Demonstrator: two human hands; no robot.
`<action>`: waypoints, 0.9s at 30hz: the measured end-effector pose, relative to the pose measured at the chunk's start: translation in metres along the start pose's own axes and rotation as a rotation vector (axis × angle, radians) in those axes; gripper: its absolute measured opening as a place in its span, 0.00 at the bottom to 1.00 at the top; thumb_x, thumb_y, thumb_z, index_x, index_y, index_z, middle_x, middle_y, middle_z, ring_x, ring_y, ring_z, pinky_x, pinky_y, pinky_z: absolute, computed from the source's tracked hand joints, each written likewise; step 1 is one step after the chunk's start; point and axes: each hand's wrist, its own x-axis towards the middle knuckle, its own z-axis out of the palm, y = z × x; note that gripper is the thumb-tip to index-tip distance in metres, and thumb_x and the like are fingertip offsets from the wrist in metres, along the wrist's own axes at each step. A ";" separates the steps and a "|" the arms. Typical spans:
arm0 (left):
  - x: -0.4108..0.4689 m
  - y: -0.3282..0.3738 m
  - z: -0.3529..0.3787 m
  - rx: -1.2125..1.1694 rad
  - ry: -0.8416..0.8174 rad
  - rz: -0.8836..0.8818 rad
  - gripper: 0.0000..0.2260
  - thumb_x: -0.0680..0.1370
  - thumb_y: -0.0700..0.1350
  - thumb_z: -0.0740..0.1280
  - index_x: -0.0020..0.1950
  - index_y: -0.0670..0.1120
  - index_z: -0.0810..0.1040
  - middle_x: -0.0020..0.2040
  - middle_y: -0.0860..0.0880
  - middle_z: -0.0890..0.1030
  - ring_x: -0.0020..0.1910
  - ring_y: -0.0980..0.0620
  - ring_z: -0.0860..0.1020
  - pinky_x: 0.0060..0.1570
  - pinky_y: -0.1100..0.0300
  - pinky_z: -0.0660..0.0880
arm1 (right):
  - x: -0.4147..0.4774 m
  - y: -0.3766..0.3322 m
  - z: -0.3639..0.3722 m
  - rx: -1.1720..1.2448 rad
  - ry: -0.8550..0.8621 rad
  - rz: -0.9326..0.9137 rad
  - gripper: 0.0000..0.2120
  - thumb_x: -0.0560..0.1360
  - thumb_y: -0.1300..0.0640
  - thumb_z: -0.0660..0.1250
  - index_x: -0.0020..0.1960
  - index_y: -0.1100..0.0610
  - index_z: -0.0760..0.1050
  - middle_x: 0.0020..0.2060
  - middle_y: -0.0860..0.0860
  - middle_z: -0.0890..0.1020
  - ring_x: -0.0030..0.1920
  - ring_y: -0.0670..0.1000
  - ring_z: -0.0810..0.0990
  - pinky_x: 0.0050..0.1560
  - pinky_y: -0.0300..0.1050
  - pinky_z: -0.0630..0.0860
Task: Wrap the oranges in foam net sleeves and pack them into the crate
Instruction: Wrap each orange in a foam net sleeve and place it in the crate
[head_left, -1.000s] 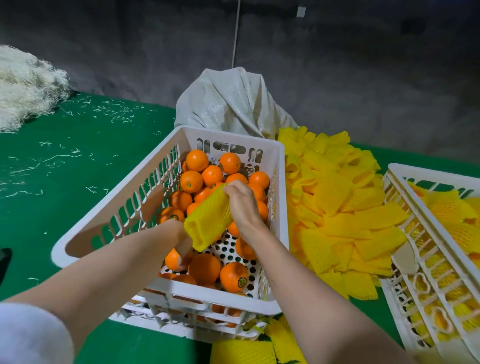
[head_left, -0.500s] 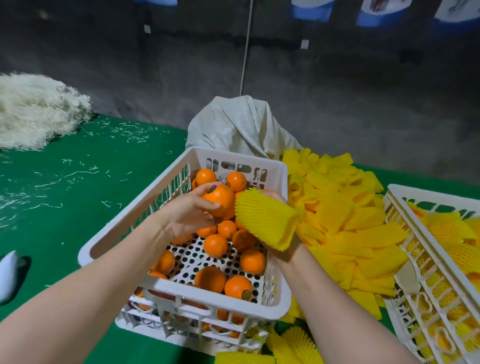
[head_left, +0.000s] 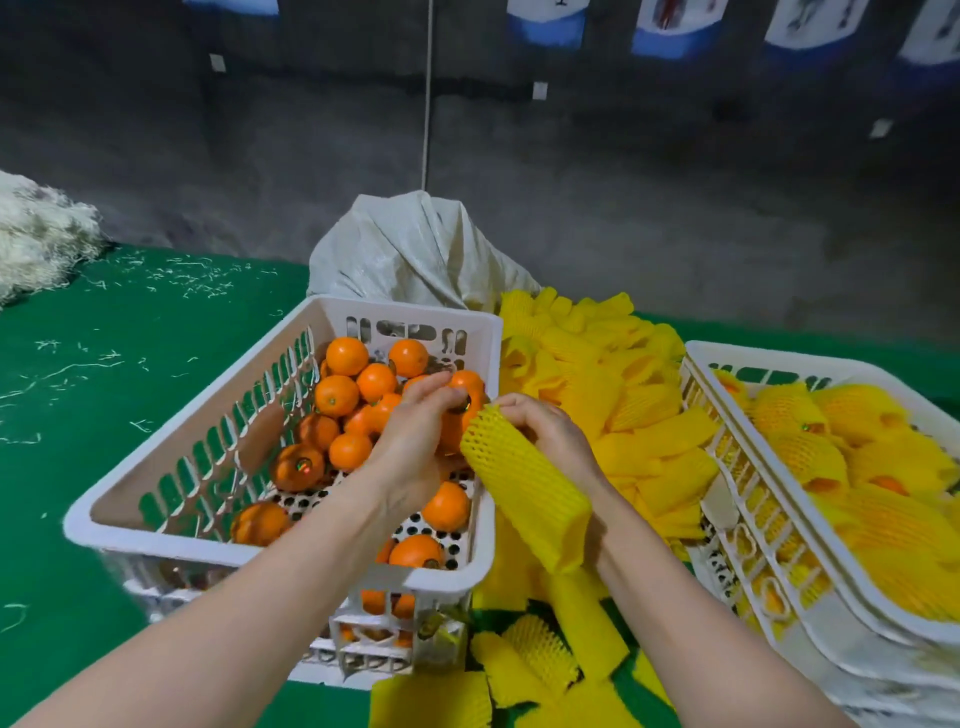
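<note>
Two grips: left hand (head_left: 410, 441) around an orange (head_left: 470, 384), right hand (head_left: 550, 436) on a foam sleeve (head_left: 524, 493)

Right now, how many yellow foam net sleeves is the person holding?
1: the yellow foam net sleeve in the right hand, at the white plastic crate's right rim, beside the left hand's round orange.

Both bare forearms reach forward, hands nearly meeting: left hand (head_left: 410, 441) curls its fingers (head_left: 434, 387) round an orange (head_left: 470, 383), right hand (head_left: 553, 436) pinches a foam sleeve (head_left: 524, 488).
</note>
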 end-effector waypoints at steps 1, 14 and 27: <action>-0.003 -0.003 0.007 -0.019 0.025 -0.035 0.09 0.79 0.42 0.64 0.58 0.45 0.75 0.53 0.41 0.79 0.50 0.42 0.78 0.47 0.50 0.74 | -0.004 0.000 0.002 0.026 0.025 -0.019 0.11 0.79 0.66 0.57 0.53 0.59 0.76 0.42 0.45 0.74 0.36 0.37 0.73 0.37 0.20 0.65; -0.033 -0.036 0.089 0.001 -0.148 -0.061 0.07 0.79 0.45 0.65 0.56 0.47 0.76 0.48 0.45 0.81 0.50 0.46 0.79 0.55 0.48 0.75 | -0.029 0.023 -0.056 0.071 0.487 -0.183 0.14 0.78 0.69 0.57 0.37 0.57 0.68 0.30 0.48 0.68 0.26 0.38 0.67 0.31 0.32 0.62; -0.028 -0.084 0.119 0.016 -0.023 0.057 0.18 0.75 0.62 0.61 0.58 0.52 0.76 0.60 0.45 0.79 0.59 0.45 0.77 0.60 0.48 0.75 | -0.058 0.059 -0.058 0.043 0.614 -0.215 0.11 0.80 0.58 0.58 0.39 0.50 0.66 0.31 0.48 0.69 0.30 0.43 0.65 0.31 0.38 0.63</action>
